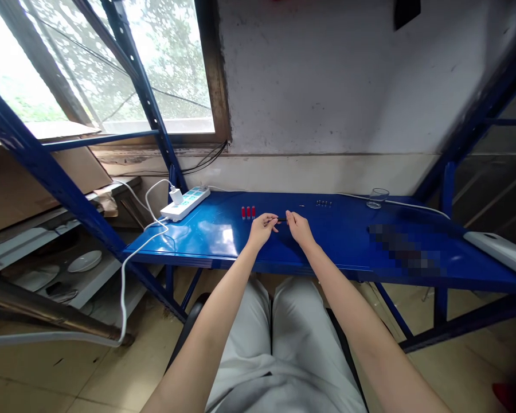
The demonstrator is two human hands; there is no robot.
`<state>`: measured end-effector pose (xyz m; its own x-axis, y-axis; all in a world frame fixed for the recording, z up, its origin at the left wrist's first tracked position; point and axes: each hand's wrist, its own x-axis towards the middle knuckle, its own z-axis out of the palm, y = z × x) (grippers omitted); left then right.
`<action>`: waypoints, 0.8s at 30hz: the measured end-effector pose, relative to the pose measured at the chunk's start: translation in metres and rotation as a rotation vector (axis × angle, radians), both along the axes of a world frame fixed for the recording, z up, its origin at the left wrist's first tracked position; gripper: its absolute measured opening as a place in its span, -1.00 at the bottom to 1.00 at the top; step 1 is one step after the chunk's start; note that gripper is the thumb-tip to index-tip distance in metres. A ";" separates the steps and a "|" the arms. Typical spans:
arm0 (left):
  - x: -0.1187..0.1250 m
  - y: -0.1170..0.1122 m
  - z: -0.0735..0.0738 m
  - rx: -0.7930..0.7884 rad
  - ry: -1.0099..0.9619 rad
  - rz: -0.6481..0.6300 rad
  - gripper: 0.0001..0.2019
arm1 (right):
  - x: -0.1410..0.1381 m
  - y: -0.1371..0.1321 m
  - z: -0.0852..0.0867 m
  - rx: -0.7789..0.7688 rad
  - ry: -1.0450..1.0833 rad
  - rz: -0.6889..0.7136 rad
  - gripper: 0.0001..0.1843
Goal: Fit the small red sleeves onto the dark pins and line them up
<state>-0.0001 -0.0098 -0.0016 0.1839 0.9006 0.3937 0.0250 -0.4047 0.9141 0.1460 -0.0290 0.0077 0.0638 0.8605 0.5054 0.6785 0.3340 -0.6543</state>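
Over the middle of the blue shelf top (335, 241), a short, thin black rod (282, 219) spans the gap between my hands; its exact kind is too small to make out. My left hand (263, 228) pinches one end with thumb and fingertips. The other end sits in my right hand (299, 228), whose fingers are curled closed around it. Just left of and beyond my left hand, three red cylinders (248, 213) stand side by side. Several tiny shiny pieces (324, 203) lie in rows beyond my right hand, and one small light piece (301, 205) lies nearer.
A white power strip (188, 204) with a plugged-in charger (176, 195) and white cable (122, 287) occupies the left end. To the right are a clear glass cup (376, 199), a blurred-out dark item (406, 249) and a white object (501, 252). Blue posts (144, 86) frame the shelf.
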 end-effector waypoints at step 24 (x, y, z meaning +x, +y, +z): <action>0.003 -0.010 0.000 0.107 0.156 0.078 -0.66 | -0.005 0.000 -0.005 0.180 -0.126 -0.039 -0.50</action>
